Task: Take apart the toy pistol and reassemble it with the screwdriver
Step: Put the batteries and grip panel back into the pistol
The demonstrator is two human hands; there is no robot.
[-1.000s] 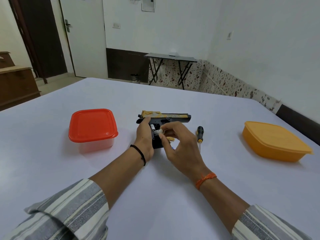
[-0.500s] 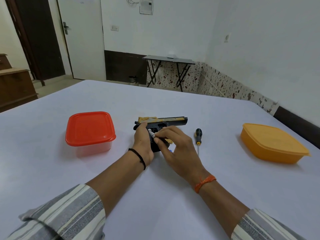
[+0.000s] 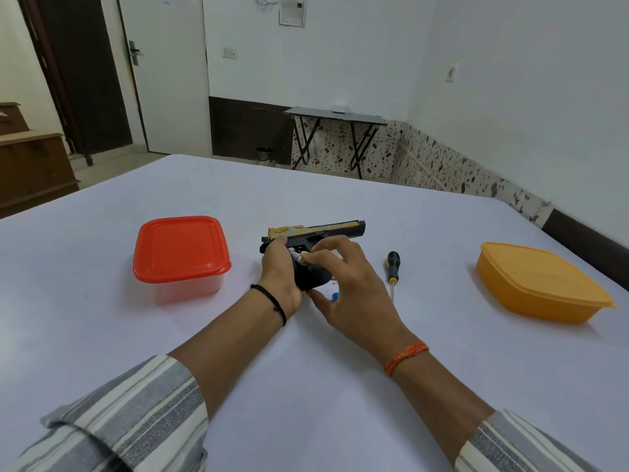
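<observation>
In the head view, a black plastic toy pistol with a yellow slide [image 3: 316,233] is seen lying on its side on the white table [image 3: 340,386], between a red-lidded clear plastic box [image 3: 180,253] and a shallow orange plastic container [image 3: 541,284]. Its grip is clasped by the left hand [image 3: 280,272], fingers curled round it. A small white part [image 3: 296,257] is pinched at the grip by the right hand [image 3: 347,284]. A black-and-yellow-handled screwdriver [image 3: 392,267] is laid just right of the hands, untouched. A small blue piece [image 3: 335,296] is seen beneath the right hand.
</observation>
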